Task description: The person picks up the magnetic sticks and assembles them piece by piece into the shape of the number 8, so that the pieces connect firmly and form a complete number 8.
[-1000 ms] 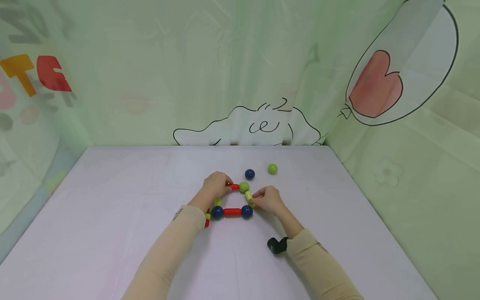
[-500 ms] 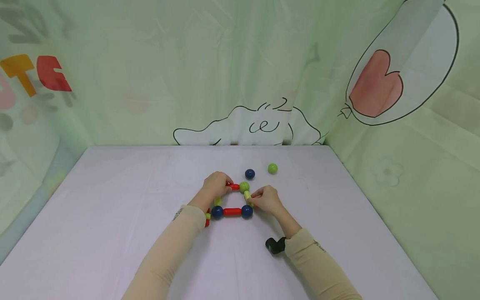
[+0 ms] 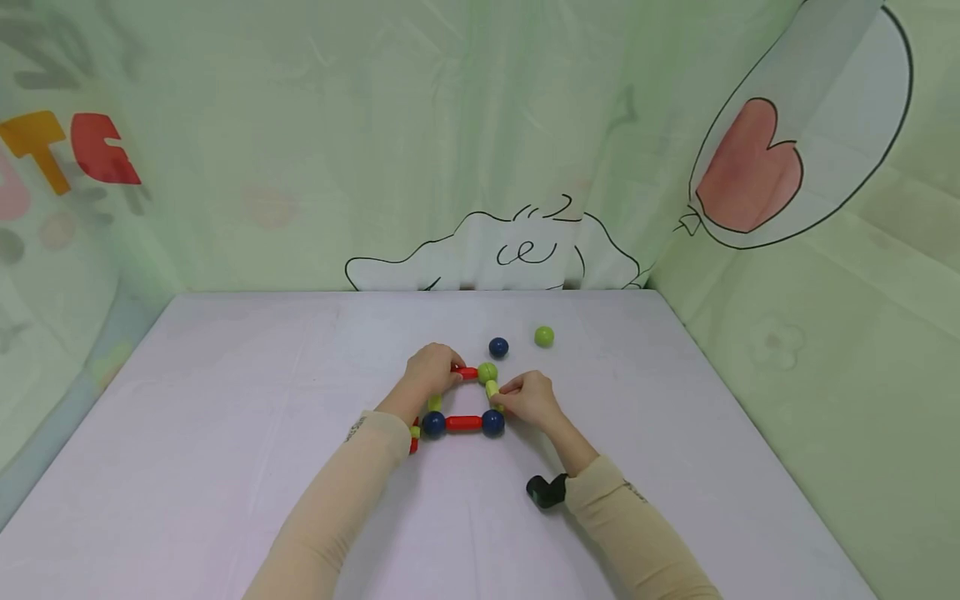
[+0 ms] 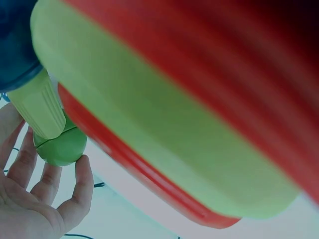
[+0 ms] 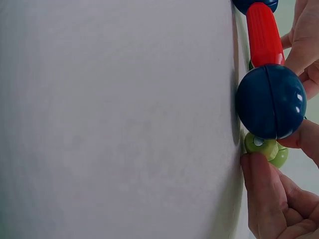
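My left hand [image 3: 432, 369] curls its fingers and thumb round a green ball [image 4: 60, 149] at the far left corner of a four-sided frame of balls and rods; the head view hides that ball. My right hand [image 3: 528, 398] pinches a yellow-green rod [image 3: 492, 390] on the frame's right side. Its far end meets another green ball [image 3: 487, 372]. In the right wrist view, its near end shows a shiny tip beside a dark blue ball [image 5: 271, 102]. A red rod [image 3: 464, 423] joins this ball to a second dark blue ball [image 3: 433, 424].
Beyond the frame lie a loose dark blue ball [image 3: 498, 347] and a loose green ball [image 3: 544, 336]. Red and yellow-green pieces [image 3: 414, 435] lie by the left sleeve, large in the left wrist view. A black device [image 3: 546, 492] sits at the right wrist.
My right hand has shifted slightly left with the yellow-green rod, whose near end has swung left toward the dark blue ball. The left hand keeps its place.
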Motion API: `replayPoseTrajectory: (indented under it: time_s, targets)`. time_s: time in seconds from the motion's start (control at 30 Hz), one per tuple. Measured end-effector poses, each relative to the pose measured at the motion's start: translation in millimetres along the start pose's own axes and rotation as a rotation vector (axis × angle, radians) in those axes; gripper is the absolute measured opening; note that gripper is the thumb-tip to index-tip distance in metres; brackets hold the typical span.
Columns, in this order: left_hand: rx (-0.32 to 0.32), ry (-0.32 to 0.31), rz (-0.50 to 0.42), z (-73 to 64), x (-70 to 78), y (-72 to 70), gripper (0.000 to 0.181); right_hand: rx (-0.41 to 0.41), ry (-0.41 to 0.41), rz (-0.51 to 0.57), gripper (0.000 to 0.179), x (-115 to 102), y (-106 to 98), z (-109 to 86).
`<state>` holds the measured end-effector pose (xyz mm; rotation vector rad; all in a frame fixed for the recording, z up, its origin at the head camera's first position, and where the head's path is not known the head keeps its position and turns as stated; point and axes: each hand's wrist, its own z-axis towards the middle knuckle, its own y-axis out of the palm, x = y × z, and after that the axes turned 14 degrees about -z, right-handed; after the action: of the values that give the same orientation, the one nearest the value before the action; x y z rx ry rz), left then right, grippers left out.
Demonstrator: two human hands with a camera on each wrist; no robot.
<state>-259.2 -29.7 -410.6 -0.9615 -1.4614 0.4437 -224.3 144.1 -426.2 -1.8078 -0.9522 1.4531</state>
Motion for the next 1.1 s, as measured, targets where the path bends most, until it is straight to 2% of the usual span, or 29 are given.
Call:
replayPoseTrajectory:
  time_s: [0.67,0.83,0.93,1.0,1.1]
  targets:
    - [0.012,-0.01,0.006,-1.1,0.9,1.6,0.025,-0.007,0.067,0.059,0.024,-3,2,-2.5]
    - [0.082,0.076,0.138,-5.5,4.7,2.6,0.028,-0.016,0.063,0.079,0.024,-2,1,-1.1]
    - [0.12,0.135,0.177,-13.2,10.3,1.0,0.027,-0.019,0.06,0.088,0.024,-1,2,-0.5]
    - [0.105,0.155,0.163,-19.6,13.2,-0.8,0.025,-0.019,0.049,0.085,0.024,0,2,-0.5]
    - [0.015,0.149,0.124,-29.5,13.9,-2.0,0.026,-0.028,0.057,0.094,0.024,-1,1,-1.2]
